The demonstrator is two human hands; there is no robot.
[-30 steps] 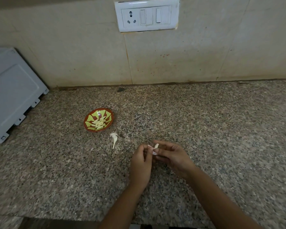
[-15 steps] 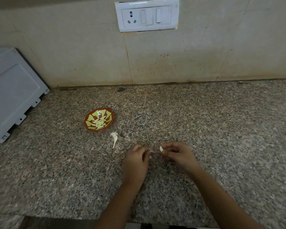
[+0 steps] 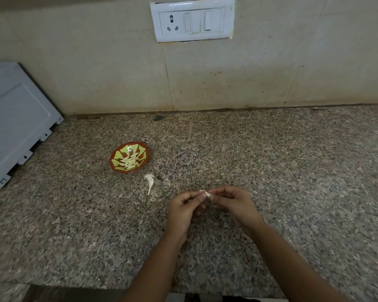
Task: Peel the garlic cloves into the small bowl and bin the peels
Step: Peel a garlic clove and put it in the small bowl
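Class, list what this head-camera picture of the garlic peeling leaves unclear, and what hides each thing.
1. The garlic clove: head view, mostly covered by the fingertips of the left hand and right hand; remaining peel unclear.
2. The peeled cloves in the small bowl: head view, too small to count.
3. The grey appliance: cut off by the left edge.
4. The bin: not in frame.

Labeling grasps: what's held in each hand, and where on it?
Left hand and right hand both pinch one small garlic clove, one at each end; exact contact too small to tell.
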